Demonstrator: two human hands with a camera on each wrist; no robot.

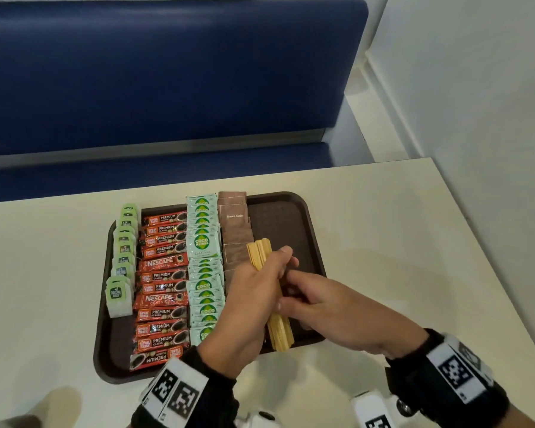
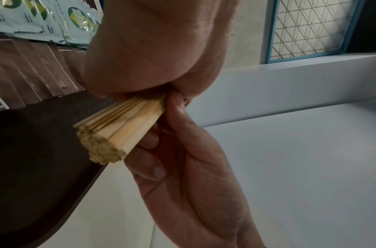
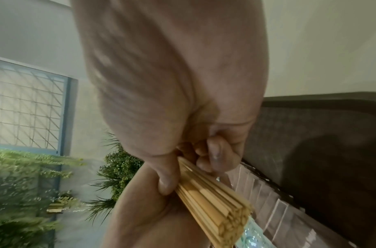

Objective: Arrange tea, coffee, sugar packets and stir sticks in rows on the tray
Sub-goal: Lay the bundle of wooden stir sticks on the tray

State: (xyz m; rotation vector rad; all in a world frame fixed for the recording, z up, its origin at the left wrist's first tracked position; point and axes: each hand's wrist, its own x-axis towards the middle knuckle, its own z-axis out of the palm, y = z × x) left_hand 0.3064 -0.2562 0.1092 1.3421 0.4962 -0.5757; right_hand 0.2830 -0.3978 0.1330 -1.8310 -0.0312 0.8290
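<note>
Stir sticks (image 1: 259, 254), a thick bundle of pale wooden strips, are gripped by both hands over the right part of the brown tray (image 1: 309, 211), the bundle running from far-left to near-right with both ends sticking out past the fingers. The left hand (image 1: 249, 299) wraps round the middle of the bundle, its thumb on top; the right hand (image 1: 325, 299) meets it from the right, fingers curled against the sticks just beside the left hand's. On the tray lie four rows running front to back: green-tagged tea bags (image 1: 122, 267) at the left edge, then red coffee sachets (image 1: 162, 288), then pale green Coco Natura packets (image 1: 204, 264), then brown sugar packets (image 1: 235, 220), each row overlapping like shingles. The tray's right strip shows bare ribbed plastic. The tray sits on a cream bench (image 1: 399, 242), with a blue padded seat (image 1: 167, 72) beyond it.
</note>
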